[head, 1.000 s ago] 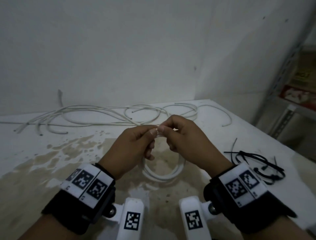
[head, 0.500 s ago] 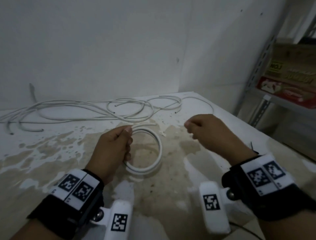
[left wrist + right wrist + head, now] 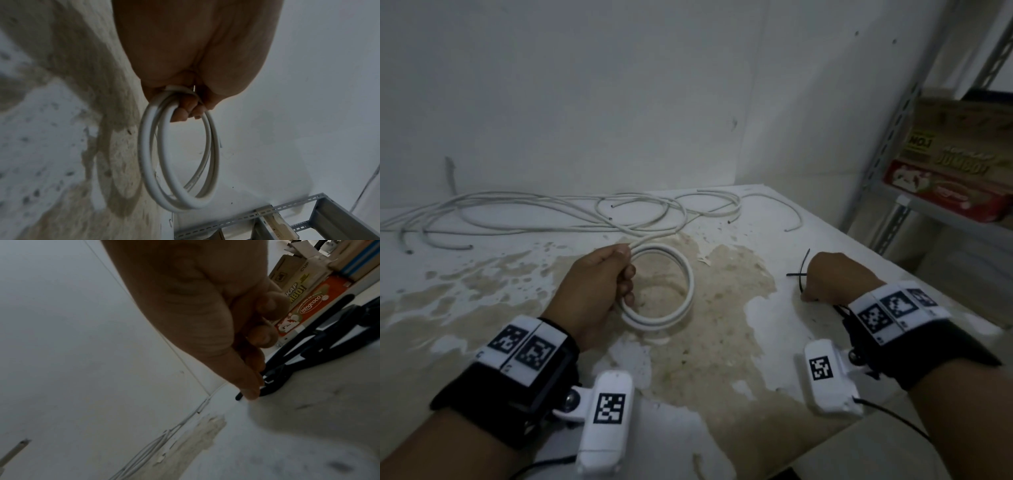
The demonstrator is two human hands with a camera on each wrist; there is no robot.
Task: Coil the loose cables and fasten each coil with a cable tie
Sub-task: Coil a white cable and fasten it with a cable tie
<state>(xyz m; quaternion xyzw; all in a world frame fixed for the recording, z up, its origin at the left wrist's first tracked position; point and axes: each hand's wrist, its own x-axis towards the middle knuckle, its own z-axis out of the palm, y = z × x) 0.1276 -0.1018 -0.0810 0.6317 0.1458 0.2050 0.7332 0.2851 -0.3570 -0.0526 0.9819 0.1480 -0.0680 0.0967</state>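
Left hand (image 3: 599,287) grips the white coil (image 3: 674,284) by its left side, fingers curled through it, above the table's (image 3: 825,246) brown stain. Right of the coil, right hand (image 3: 832,277) pinches a black cable tie (image 3: 802,274) at the tabletop; loose cables (image 3: 544,212) lie behind the coil.

A white cable coil (image 3: 667,291) of about three round turns is held up on its near-left side, its loops lying close together and one short free end sticking out at the top. Beyond the coil, toward the wall, loose white cables (image 3: 544,216) are spread in long overlapping curves, their cut ends pointing various ways; one strand runs from that tangle toward the coil's top. Well to the right of the coil, a bunch of black cable ties (image 3: 298,356) is lying in a loose heap, with one thin black cable tie (image 3: 802,274) seen partly raised from the heap and pinched.
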